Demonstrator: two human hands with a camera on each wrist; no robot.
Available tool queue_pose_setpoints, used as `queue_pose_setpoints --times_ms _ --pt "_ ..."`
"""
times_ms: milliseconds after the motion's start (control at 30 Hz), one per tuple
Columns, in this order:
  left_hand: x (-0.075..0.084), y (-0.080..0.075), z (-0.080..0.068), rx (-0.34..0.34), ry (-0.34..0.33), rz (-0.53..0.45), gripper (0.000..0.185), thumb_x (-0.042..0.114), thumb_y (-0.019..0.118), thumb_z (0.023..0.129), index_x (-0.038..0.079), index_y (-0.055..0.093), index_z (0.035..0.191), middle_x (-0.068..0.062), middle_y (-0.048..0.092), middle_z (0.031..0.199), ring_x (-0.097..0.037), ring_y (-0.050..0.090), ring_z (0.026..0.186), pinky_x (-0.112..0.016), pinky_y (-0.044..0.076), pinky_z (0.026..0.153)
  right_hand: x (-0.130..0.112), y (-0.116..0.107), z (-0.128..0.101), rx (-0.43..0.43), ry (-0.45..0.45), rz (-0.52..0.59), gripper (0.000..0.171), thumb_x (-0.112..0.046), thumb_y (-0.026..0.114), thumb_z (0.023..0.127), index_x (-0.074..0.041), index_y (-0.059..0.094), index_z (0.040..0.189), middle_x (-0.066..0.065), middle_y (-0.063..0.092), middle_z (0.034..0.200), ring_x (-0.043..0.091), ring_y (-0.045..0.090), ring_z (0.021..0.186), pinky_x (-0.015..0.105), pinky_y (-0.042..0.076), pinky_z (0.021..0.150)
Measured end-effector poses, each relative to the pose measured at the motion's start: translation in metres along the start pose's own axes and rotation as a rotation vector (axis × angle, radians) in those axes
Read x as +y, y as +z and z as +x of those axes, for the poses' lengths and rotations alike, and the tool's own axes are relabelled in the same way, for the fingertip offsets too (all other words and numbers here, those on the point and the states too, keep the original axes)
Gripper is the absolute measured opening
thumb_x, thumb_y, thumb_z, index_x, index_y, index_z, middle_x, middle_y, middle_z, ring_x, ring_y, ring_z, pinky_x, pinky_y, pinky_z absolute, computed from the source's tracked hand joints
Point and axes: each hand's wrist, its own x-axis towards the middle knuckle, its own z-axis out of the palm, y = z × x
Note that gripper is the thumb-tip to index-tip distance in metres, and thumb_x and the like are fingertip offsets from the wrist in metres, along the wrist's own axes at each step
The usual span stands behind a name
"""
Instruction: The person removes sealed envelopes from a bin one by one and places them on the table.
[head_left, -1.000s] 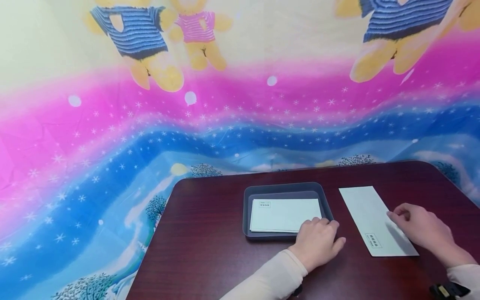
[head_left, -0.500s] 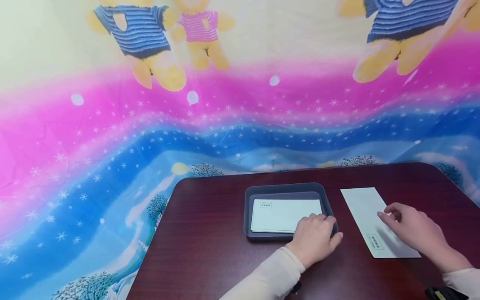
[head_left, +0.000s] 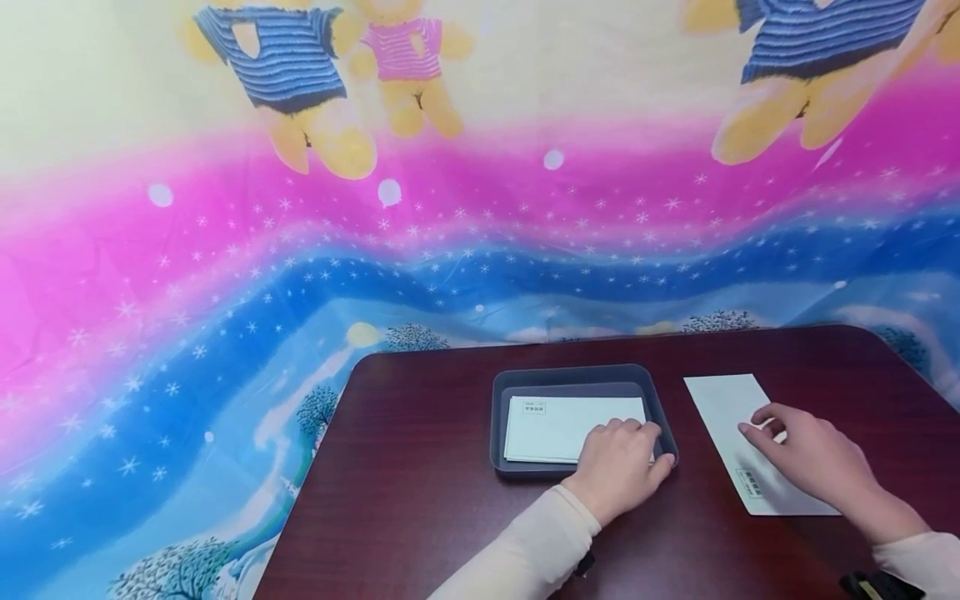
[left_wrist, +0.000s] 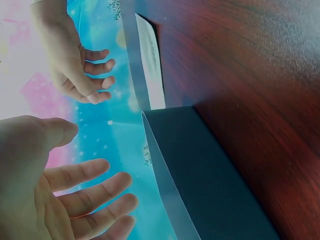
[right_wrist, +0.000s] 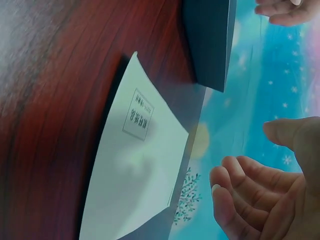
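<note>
The left hand hangs over the near right corner of the gray tray, its grip released: in the left wrist view the fingers are spread and only loosely bent, holding nothing, and they hover above the tray wall rather than closing on it. Under that hand, inside the tray, lies a stack of white envelopes, flat, with a small printed box at its far left corner. The right hand is held over a single white envelope that lies flat on the bench just to the right of the tray and apart from it; this grip is also slack, the fingers gently curved and clear of the paper in the right wrist view, though from the head view I cannot tell whether the fingertips brush it. That envelope lies at a slant, with a small printed label near its close end. Both sleeves are cream. Behind the dark wood bench hangs a bright cloth with pink and blue bands and cartoon bears.
</note>
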Motion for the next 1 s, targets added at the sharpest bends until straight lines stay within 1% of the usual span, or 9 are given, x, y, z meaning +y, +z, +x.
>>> queue_pose_setpoints --times_ms 300,467,600,700,800,1000 --pt "-0.009 0.0 0.001 -0.019 -0.016 0.0 0.026 0.049 0.059 0.098 0.028 0.071 0.108 0.013 0.07 0.09 -0.005 0.064 0.077 -0.02 0.048 0.063 -0.013 0.003 0.002 -0.013 -0.018 -0.002 0.045 -0.047 0.06 0.099 -0.004 0.068 0.111 0.006 0.073 0.091 0.027 0.07 0.082 0.037 0.042 0.052" --pt "-0.014 0.0 0.0 -0.032 -0.036 -0.01 0.028 0.05 0.059 0.098 0.028 0.071 0.111 0.012 0.072 0.093 -0.005 0.064 0.079 -0.02 0.049 0.064 -0.02 0.004 0.001 -0.025 -0.023 0.006 0.043 -0.045 0.061 0.099 -0.004 0.068 0.111 0.005 0.072 0.089 0.025 0.07 0.08 0.036 0.043 0.051" --pt "-0.018 0.001 0.0 -0.048 -0.056 -0.02 0.028 0.049 0.06 0.098 0.027 0.071 0.111 0.011 0.072 0.092 -0.006 0.065 0.078 -0.021 0.049 0.063 -0.025 0.008 0.002 -0.022 -0.032 0.011 0.04 -0.043 0.062 0.098 -0.005 0.068 0.11 0.003 0.071 0.088 0.022 0.069 0.077 0.035 0.042 0.05" --pt "-0.021 0.002 -0.001 -0.05 -0.067 -0.031 0.028 0.047 0.061 0.098 0.025 0.072 0.112 0.01 0.073 0.094 -0.007 0.067 0.08 -0.021 0.05 0.064 -0.029 0.011 0.004 -0.018 -0.039 0.011 0.037 -0.042 0.062 0.099 -0.007 0.068 0.109 0.001 0.071 0.088 0.016 0.066 0.074 0.035 0.041 0.051" --pt "-0.024 0.002 -0.001 -0.047 -0.071 -0.035 0.029 0.045 0.06 0.098 0.024 0.072 0.113 0.009 0.074 0.097 -0.008 0.068 0.082 -0.022 0.052 0.066 -0.032 0.012 0.004 -0.014 -0.043 0.012 0.038 -0.043 0.062 0.098 -0.007 0.068 0.11 0.0 0.071 0.088 0.013 0.064 0.072 0.034 0.04 0.051" --pt "-0.031 0.001 -0.001 -0.073 -0.094 -0.036 0.031 0.047 0.059 0.099 0.025 0.072 0.116 0.009 0.075 0.1 -0.008 0.069 0.086 -0.022 0.053 0.069 -0.039 0.014 0.005 -0.002 -0.057 0.013 0.04 -0.046 0.063 0.098 -0.008 0.068 0.11 -0.001 0.071 0.087 0.012 0.064 0.072 0.033 0.04 0.051"
